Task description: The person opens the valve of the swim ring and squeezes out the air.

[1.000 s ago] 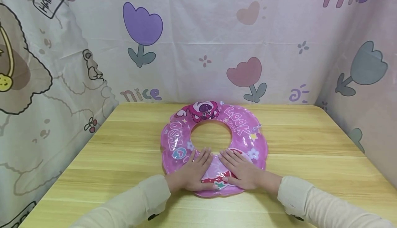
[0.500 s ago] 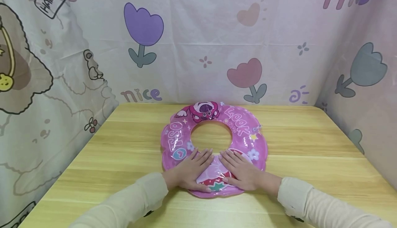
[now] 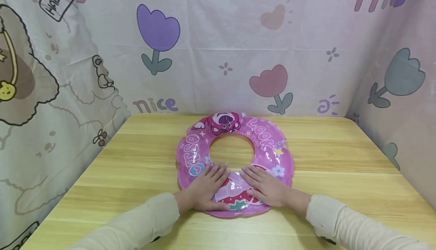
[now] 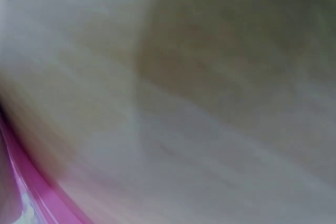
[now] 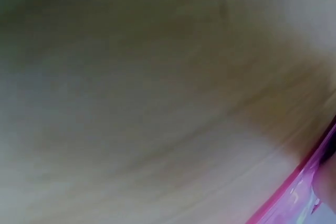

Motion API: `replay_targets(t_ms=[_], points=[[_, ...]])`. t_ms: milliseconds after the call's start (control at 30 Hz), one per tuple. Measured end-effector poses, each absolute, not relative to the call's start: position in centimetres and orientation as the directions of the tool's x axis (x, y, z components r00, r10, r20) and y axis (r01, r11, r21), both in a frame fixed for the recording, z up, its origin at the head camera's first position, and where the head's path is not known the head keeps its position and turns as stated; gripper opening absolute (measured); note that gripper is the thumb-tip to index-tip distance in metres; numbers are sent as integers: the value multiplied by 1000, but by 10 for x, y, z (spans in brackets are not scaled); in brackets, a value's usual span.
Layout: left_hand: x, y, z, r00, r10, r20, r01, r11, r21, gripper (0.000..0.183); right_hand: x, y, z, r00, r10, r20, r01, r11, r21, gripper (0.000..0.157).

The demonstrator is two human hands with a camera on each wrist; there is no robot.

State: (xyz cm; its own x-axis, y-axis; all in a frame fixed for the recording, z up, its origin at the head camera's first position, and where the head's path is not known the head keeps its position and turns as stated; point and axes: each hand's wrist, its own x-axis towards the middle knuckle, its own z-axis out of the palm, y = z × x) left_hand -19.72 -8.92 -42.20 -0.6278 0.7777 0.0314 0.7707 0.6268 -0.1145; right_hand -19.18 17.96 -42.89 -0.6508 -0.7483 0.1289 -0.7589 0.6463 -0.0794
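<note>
A pink inflatable swim ring [image 3: 274, 155] with a bear print, lettering and a strawberry print lies flat on the wooden table. My left hand [image 3: 209, 188] rests palm down on the ring's near left part, fingers straight toward the hole and thumb pointing right. On the near right part lies my right hand [image 3: 267, 187], also palm down with straight fingers. The strawberry print shows between the two hands. Both wrist views are mostly blurred table; the ring's pink edge [image 4: 47, 198] enters at lower left in the left one, and its edge [image 5: 294, 198] at lower right in the right one.
The light wooden table [image 3: 340, 159] extends around the ring on all sides. Behind it hangs a printed cloth [image 3: 211, 27] with tulips and the word "nice". More patterned cloth [image 3: 68, 102] hangs along the left side, and the right side is draped too.
My left hand has slid a little to the left over the ring, uncovering more of the strawberry print. My right hand and the ring have stayed almost in place.
</note>
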Motion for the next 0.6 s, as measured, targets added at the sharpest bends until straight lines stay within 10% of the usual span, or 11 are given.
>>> replay_targets(t_ms=[600], points=[[-195, -88, -415, -666, 743, -69, 746, 661, -84, 95, -194, 179, -426, -736, -675, 47, -676, 729, -108, 71]])
